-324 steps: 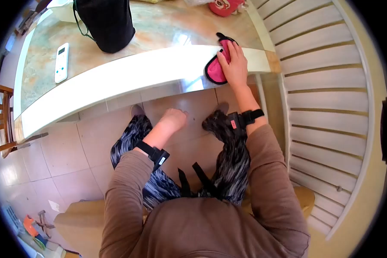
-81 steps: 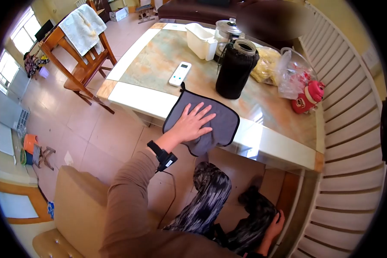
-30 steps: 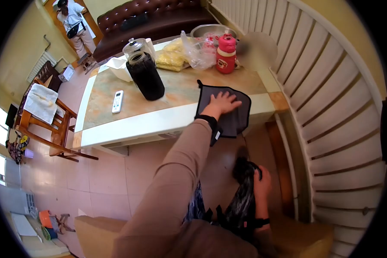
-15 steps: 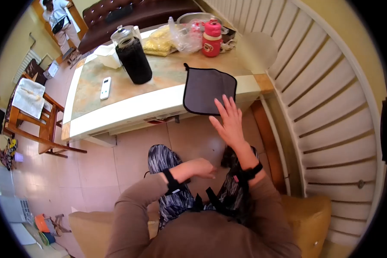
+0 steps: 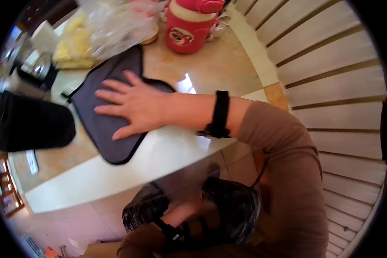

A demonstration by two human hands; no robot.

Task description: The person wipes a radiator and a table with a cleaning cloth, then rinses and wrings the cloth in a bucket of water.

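Observation:
A dark grey cloth with black edging lies on the tabletop, its far part rumpled and one corner over the table's front edge. My right hand rests flat on it, palm down and fingers spread, holding nothing. My left hand is low between my knees, below the table; it is blurred, and its fingers do not show clearly. To the left of the cloth is a pitcher full of something black.
A red bottle stands at the back. Beside it are a clear plastic bag and a yellow bundle. A white remote lies at the left. The slatted white panel runs along the right side.
My right hand has come down onto the cloth. The cloth now lies nearer the pitcher and is rumpled at its far part. My view has moved closer to the table.

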